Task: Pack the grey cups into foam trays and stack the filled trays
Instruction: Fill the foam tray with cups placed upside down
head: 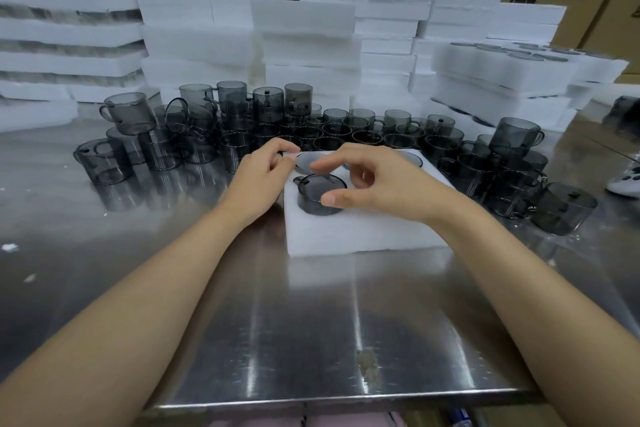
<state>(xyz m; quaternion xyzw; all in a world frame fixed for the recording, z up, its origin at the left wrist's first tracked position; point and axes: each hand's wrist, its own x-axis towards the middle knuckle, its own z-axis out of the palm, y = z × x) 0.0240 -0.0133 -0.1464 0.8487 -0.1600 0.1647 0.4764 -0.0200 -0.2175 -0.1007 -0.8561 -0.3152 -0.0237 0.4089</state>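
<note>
Hands: right hand [374, 184] pinches a smoky-grey translucent handled cup [320, 192], half-sunk in a pocket of the white foam tray [346, 232] on the steel surface [311, 322], apparently seating it; left hand [259, 177] curls at the tray's edge, likely steadying, grip unclear.

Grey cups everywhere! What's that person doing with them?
A person is packing them. Their right hand grips one see-through grey plastic cup sitting partly down in a hole of the white foam tray on the shiny metal table. Their left hand is curled at the tray's far left corner; what it holds isn't clear. Many more loose cups wait behind, before tall stacks of white foam.
</note>
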